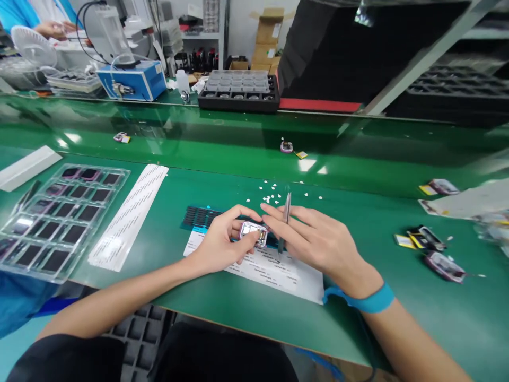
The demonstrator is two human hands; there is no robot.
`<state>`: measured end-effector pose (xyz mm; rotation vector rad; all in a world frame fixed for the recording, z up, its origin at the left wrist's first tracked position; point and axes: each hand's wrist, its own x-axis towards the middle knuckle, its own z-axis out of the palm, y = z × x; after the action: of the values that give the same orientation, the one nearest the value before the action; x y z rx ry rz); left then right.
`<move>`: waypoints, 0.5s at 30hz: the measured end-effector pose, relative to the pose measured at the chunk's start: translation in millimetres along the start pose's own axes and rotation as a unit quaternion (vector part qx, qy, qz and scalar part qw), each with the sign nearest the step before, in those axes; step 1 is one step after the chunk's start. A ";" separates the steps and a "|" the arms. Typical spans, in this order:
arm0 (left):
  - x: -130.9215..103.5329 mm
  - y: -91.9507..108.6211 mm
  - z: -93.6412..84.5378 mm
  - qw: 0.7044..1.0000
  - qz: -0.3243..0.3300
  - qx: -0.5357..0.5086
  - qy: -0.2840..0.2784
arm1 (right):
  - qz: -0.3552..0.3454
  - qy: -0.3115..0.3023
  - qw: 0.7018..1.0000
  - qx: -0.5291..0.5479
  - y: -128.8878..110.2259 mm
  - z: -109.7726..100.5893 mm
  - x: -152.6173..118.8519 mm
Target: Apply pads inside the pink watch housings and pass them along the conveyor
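Observation:
My left hand [222, 239] is closed around a small pink-rimmed device case [253, 233], its inner parts facing up. A pair of metal tweezers [285, 223] stands nearly upright between the fingers of my right hand [318, 233], close beside the case. The fingertips of that hand reach to the case's right edge; whether they touch it I cannot tell. Under both hands lies a white printed sheet [274, 276], with a strip of black stickers [199, 216] at its upper left. Small white scraps [270, 191] are scattered just beyond my hands.
At left are a clear tray [66, 212] of dark screens and a stack of printed strips [129, 217]. Opened device cases [444, 265] with yellow batteries lie at right. A raised ledge [191, 132] runs behind, with a blue machine [133, 79]. A blue wrist strap [371, 300] trails a cord.

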<state>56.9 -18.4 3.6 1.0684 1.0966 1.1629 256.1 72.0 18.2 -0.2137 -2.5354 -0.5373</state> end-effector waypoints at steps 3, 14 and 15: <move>-0.8 0.4 1.1 1.000 0.010 0.020 0.019 | 0.000 0.010 1.000 -0.007 0.7 -2.3 -2.1; -0.7 0.4 2.0 0.994 0.064 0.073 0.050 | -0.003 0.044 0.999 0.026 -6.4 -8.1 -4.2; -1.0 1.0 2.1 0.993 0.068 0.078 0.051 | 0.003 0.053 0.997 0.047 -6.2 -7.7 -5.6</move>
<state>58.8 -19.4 5.0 1.2309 1.2270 1.2674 262.9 63.0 19.1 -0.1546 -2.4484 -0.4153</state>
